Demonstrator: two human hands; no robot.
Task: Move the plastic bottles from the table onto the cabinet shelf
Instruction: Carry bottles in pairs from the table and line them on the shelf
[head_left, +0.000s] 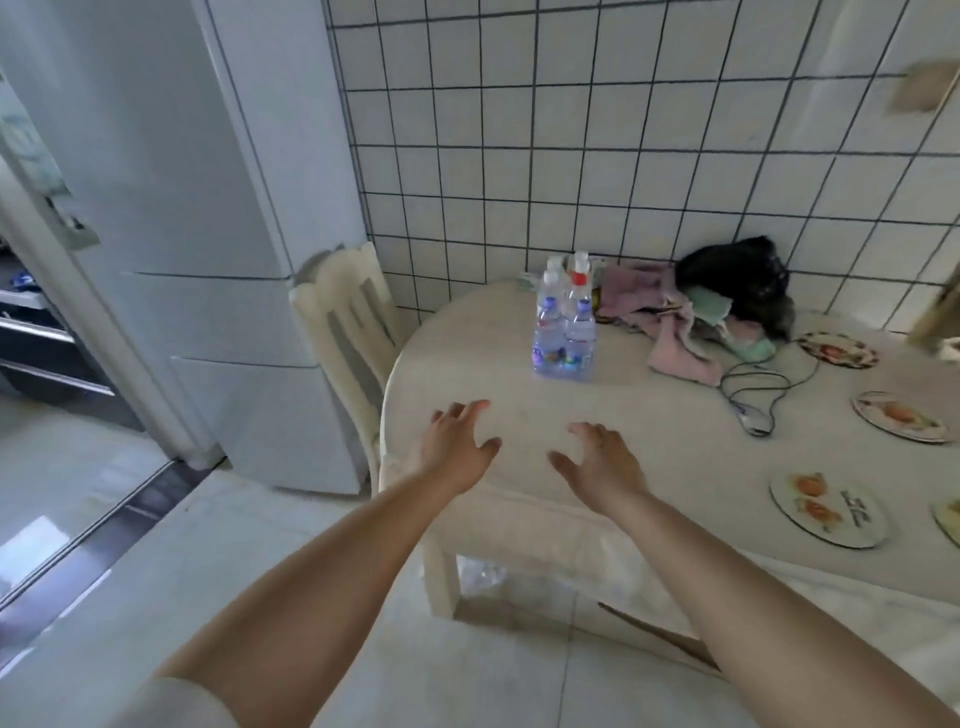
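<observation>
While both arms reach out over the pale round table, the left hand and right hand hover with fingers spread and loose, grasping nothing. Beyond them, the plastic bottles stand upright in a tight cluster near the tiled wall (I count about 4, caps partly overlapping), just beside a heap of pink cloths. Decorated plates lie to the right.

No legible text (labels blurred)
</observation>
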